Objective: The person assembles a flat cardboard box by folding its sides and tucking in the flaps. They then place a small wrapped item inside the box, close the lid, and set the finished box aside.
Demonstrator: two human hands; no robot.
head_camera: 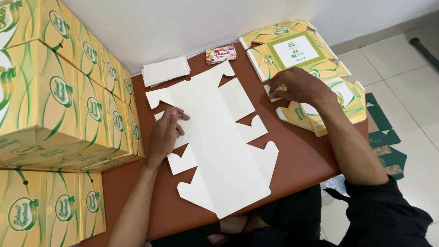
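1. On the middle of the brown table (302, 160) lies a flat white carton blank (219, 137), printed side down. Its long axis runs from the far left, by the wall, to the near right, at the table's near edge.
2. Left hand (165, 132) rests palm-down on the blank's left side flaps. The fingers are nearly straight and spread a little, pressing flat and clasping nothing; the blank's broad middle panel lies just to the right of the fingertips.
3. Right hand (299, 87) is well apart from the blank, off to the right, on the stack of yellow-green printed blanks (292, 52). Its fingers are curled down with the tips at a white edge of the stack; whether they pinch a sheet cannot be told.
4. So the left hand is the one on the white blank; the right hand is on the stack.
5. Far of the blank sit a pile of white paper sheets (165, 71) and, just beside it to the right, a small stack of printed cards (221, 54).
6. Along the left, folded yellow boxes (50, 96) stand stacked and closed, so their contents are hidden.
7. Dark green flat cartons (384, 137) lie on the tiled floor at the right.
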